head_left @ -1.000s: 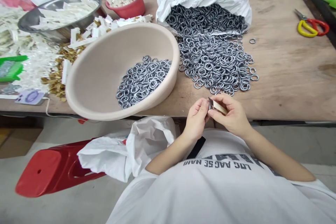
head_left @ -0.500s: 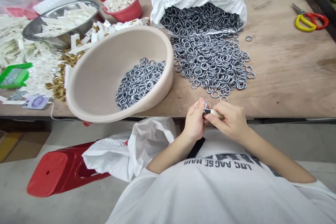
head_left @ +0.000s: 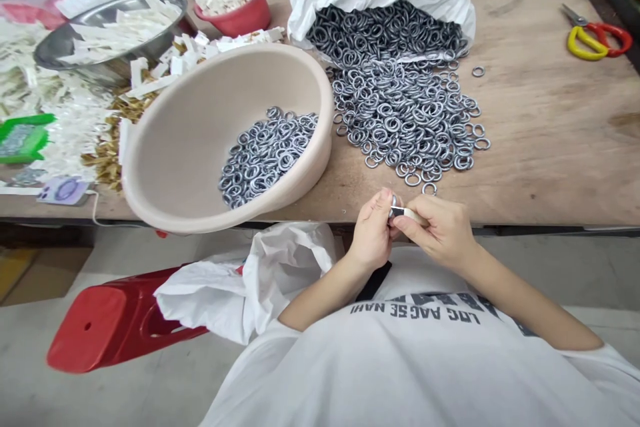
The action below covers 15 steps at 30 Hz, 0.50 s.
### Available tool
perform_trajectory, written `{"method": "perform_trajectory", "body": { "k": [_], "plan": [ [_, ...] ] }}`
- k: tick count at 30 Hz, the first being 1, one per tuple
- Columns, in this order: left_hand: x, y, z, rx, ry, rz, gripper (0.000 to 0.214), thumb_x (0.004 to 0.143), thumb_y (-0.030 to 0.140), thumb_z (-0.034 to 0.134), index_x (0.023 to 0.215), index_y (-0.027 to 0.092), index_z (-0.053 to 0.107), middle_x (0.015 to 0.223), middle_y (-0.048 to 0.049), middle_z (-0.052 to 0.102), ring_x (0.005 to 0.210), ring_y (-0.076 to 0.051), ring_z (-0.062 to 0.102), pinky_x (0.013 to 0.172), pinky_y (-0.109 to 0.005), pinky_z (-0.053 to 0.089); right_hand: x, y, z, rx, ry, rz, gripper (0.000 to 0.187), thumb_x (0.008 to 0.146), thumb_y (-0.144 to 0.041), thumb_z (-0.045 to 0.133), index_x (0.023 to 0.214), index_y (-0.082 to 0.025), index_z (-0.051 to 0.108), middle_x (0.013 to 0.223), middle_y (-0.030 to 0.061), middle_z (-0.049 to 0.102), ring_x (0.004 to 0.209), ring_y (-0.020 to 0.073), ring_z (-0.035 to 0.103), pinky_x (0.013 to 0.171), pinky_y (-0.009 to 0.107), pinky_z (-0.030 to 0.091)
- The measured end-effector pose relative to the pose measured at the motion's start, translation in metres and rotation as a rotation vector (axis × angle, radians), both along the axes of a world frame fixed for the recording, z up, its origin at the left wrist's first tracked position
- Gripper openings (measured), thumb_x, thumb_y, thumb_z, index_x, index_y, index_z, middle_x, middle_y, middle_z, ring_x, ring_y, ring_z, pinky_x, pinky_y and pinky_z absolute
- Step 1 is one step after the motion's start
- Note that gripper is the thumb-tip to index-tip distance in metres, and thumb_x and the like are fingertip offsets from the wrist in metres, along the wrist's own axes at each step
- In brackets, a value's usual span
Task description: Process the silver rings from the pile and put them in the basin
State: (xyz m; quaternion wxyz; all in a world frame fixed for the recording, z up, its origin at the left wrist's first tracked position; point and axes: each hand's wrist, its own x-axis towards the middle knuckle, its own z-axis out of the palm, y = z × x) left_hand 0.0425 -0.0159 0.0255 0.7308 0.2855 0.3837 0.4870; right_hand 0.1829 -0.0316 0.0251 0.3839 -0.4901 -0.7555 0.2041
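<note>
- My left hand (head_left: 371, 235): fingers pinching one grey ring (head_left: 394, 200), right of the beige basin (head_left: 195, 113)
- My right hand (head_left: 443, 230): fingers closed on a pale-handled tool (head_left: 413, 215)
- Ring heap (head_left: 405, 110): also right of the basin

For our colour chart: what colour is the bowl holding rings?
The bowl is beige; head view shows it best.

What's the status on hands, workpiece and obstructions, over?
Left hand holding a metal ring. Right hand gripping a pale-handled tool, dark tip at the ring. Loose ring pile just beyond; nothing seen blocking.
</note>
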Motion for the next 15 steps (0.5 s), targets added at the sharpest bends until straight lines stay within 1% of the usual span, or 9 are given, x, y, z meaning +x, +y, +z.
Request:
{"method": "perform_trajectory", "body": {
  "k": [5,8,10,12,13,15],
  "plan": [
    [-0.004,0.000,-0.003,-0.012,0.003,0.023,0.053,0.080,0.061,0.072,0.068,0.017,0.046,0.060,0.0058,0.037,0.047,-0.004,0.029,0.044,-0.019,0.022,-0.006,0.000,0.000,0.028,-0.032,0.013,0.043,0.097,-0.048,0.057,0.065,-0.020,0.050,0.061,-0.0030,0.050,0.055,0.0104,0.041,0.057,0.028,0.027],
    [-0.006,-0.004,-0.003,-0.006,0.003,0.005,0.053,0.081,0.062,0.071,0.068,0.017,0.046,0.058,0.0065,0.035,0.046,-0.004,0.027,0.043,-0.019,0.020,-0.004,0.005,-0.001,-0.032,-0.027,0.015,0.043,0.098,-0.049,0.054,0.066,-0.020,0.051,0.062,-0.0029,0.051,0.057,0.0108,0.044,0.057,0.028,0.027],
    [-0.008,-0.008,-0.001,0.048,0.002,-0.064,0.053,0.084,0.061,0.068,0.066,0.017,0.045,0.056,0.0063,0.034,0.045,-0.005,0.028,0.043,-0.020,0.021,0.002,0.012,-0.002,-0.118,-0.021,-0.030,0.044,0.100,-0.050,0.050,0.068,-0.020,0.054,0.061,-0.0028,0.051,0.057,0.0116,0.047,0.058,0.028,0.028],
    [-0.011,-0.010,0.001,0.112,-0.007,-0.126,0.052,0.088,0.059,0.065,0.063,0.017,0.044,0.055,0.0057,0.035,0.045,-0.005,0.029,0.044,-0.020,0.023,0.008,0.019,-0.003,-0.178,-0.047,-0.115,0.045,0.101,-0.052,0.046,0.071,-0.020,0.056,0.060,-0.0023,0.053,0.058,0.0129,0.049,0.058,0.028,0.028],
    [-0.013,-0.010,0.002,0.128,-0.012,-0.126,0.052,0.089,0.057,0.064,0.063,0.017,0.044,0.055,0.0054,0.036,0.045,-0.005,0.030,0.044,-0.020,0.023,0.010,0.022,-0.004,-0.184,-0.087,-0.158,0.044,0.101,-0.053,0.046,0.073,-0.021,0.059,0.062,-0.0015,0.056,0.060,0.0139,0.051,0.059,0.028,0.028],
    [-0.017,-0.007,0.002,0.125,-0.007,-0.062,0.051,0.088,0.056,0.066,0.064,0.017,0.045,0.056,0.0052,0.039,0.044,-0.004,0.030,0.044,-0.020,0.023,0.011,0.027,-0.005,-0.166,-0.223,-0.227,0.038,0.098,-0.054,0.051,0.085,-0.021,0.065,0.075,0.0019,0.066,0.067,0.0171,0.056,0.060,0.029,0.028]
  ]
}}
